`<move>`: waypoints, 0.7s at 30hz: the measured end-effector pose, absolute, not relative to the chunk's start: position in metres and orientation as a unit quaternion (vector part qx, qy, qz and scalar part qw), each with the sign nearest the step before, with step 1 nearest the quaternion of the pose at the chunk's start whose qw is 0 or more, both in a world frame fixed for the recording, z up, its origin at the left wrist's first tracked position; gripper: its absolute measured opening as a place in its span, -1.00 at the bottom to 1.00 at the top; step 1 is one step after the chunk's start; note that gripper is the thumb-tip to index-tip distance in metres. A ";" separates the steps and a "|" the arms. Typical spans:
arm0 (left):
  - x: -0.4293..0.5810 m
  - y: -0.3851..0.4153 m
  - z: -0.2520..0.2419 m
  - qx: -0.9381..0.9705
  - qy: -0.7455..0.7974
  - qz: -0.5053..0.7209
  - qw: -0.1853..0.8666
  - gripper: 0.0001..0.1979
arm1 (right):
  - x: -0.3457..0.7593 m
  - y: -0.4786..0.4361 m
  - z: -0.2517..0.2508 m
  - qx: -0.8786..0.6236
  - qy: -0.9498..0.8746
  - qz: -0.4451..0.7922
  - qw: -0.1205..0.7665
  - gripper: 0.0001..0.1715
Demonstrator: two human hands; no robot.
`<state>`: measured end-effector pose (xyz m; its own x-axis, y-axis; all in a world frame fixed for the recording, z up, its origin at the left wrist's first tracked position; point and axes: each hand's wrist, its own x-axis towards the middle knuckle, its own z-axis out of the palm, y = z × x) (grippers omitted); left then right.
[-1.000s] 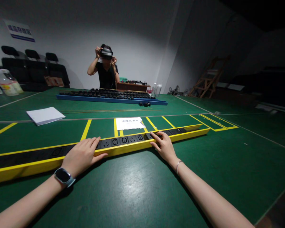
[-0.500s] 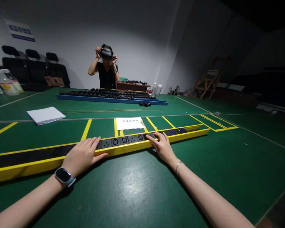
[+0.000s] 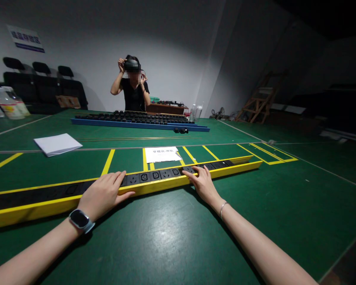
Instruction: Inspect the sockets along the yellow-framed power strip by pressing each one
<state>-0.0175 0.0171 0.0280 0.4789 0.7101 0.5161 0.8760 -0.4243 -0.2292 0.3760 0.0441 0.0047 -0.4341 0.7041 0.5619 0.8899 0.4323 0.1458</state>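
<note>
A long yellow rail [image 3: 231, 167] lies across the green table [image 3: 172, 237] in front of me, with black socket modules [image 3: 154, 175] seated in its channel. My left hand [image 3: 102, 194], a smartwatch on the wrist, lies flat over the rail with fingers stretched out. My right hand [image 3: 203, 184], a thin bracelet on the wrist, rests on the rail further right, fingers extended and touching the black modules.
A white label sheet [image 3: 161, 154] lies just behind the rail and a stack of white paper [image 3: 57, 143] at the left. Further back a blue rail [image 3: 139, 125] holds black modules. A person [image 3: 132, 89] stands beyond it, hands at a headset. Chairs [image 3: 41, 85] line the wall.
My right hand has slid a little to the left along the rail. My left hand has stayed in place. The person opposite has shifted their hands on the headset.
</note>
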 end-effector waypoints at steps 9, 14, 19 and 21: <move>-0.018 0.017 0.028 -0.828 -0.480 -0.177 0.229 -0.23 | 0.374 0.044 0.004 -0.487 -0.816 -0.211 0.230 -0.56; -0.019 0.018 0.027 -0.829 -0.477 -0.191 0.223 -0.24 | 0.374 0.044 0.005 -0.485 -0.817 -0.205 0.236 -0.57; -0.018 0.017 0.028 -0.828 -0.477 -0.184 0.231 -0.24 | 0.373 0.044 0.005 -0.485 -0.816 -0.205 0.239 -0.59; -0.017 0.017 0.028 -0.828 -0.478 -0.180 0.233 -0.24 | 0.373 0.044 0.005 -0.484 -0.815 -0.206 0.241 -0.59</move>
<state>-0.0174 0.0167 0.0282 0.4779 0.7081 0.5198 0.8752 -0.4340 -0.2135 0.3731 0.0438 0.0051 -0.4146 0.6909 0.5922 0.8893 0.4457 0.1027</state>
